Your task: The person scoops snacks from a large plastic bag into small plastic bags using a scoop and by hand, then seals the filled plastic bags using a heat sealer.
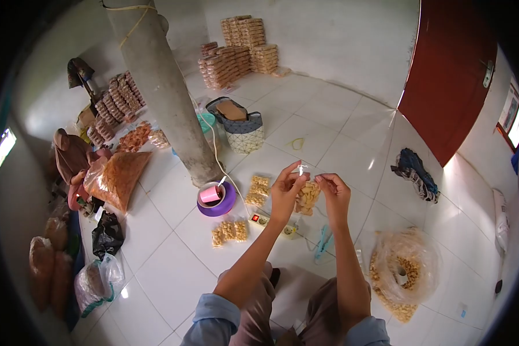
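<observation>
Between my two hands hangs a small clear bag of yellowish snack pieces [307, 199], held by its upper part. My left hand [286, 195] pinches the bag's top on one side, and a small white piece [302, 168] sticks up by its fingertips. The fingers of my right hand [334, 193] are closed on the bag's other upper corner. Below the hands a power strip [274, 225] lies on the floor, with a light-blue tool [323, 242] near it. Several filled small bags [229, 231] lie to the left, and more filled bags [258, 189] lie just beyond.
A large open plastic bag of snack pieces [406, 271] stands at right. Left of the hands are a purple basin [228, 202] with a pink roll and a pillar [161, 86]. A patterned bag [245, 135] stands behind. A co-worker [72, 161] sits at far left beside a big orange-filled bag [118, 179].
</observation>
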`<action>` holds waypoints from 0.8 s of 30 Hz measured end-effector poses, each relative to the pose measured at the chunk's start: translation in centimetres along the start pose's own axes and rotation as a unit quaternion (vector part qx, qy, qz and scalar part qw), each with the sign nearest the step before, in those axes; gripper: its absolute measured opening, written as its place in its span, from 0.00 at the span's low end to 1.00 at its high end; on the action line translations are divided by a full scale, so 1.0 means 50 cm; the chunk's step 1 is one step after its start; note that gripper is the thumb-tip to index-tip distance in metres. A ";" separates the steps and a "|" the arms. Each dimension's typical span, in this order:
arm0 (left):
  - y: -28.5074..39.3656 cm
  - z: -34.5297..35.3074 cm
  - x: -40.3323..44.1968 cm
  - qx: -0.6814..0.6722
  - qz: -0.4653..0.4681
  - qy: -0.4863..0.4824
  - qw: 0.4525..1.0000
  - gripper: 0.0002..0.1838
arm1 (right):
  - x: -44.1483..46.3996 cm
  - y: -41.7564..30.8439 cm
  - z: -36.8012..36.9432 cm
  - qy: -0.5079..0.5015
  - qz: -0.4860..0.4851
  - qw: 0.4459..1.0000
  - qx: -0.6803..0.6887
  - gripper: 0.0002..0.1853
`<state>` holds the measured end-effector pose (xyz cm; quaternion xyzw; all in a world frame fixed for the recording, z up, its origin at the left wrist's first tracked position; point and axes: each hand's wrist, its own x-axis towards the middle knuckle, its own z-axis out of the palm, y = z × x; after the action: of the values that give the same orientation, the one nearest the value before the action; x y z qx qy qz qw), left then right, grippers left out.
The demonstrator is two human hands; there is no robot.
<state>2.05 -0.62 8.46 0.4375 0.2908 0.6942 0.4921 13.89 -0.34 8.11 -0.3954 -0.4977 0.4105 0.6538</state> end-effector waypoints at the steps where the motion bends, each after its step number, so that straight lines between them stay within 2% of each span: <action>1: -0.006 -0.006 0.000 0.022 -0.012 0.007 1.000 0.12 | 0.000 0.001 0.005 0.001 0.002 1.000 0.007 0.07; 6: -0.018 -0.024 0.005 0.092 -0.026 0.016 0.995 0.09 | 0.001 0.009 0.010 -0.003 -0.010 1.000 0.004 0.06; 11: -0.025 -0.025 0.009 0.061 0.009 0.051 0.997 0.06 | 0.005 -0.003 0.016 0.016 0.002 0.999 0.032 0.07; 18: -0.022 -0.028 0.012 -0.003 -0.024 0.086 0.996 0.06 | 0.006 -0.005 0.020 0.011 -0.014 1.000 -0.003 0.07; 20: -0.029 -0.046 0.015 -0.056 -0.127 0.058 0.989 0.09 | 0.003 -0.011 0.020 -0.003 -0.017 0.999 0.043 0.06; 24: 0.021 -0.033 0.004 -0.156 -0.152 0.026 0.976 0.12 | -0.001 0.000 0.027 0.013 -0.028 0.999 0.036 0.05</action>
<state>0.11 -0.78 8.68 0.2878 0.2544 0.6593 0.6463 12.56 -0.24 8.37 -0.3627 -0.4852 0.4041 0.6854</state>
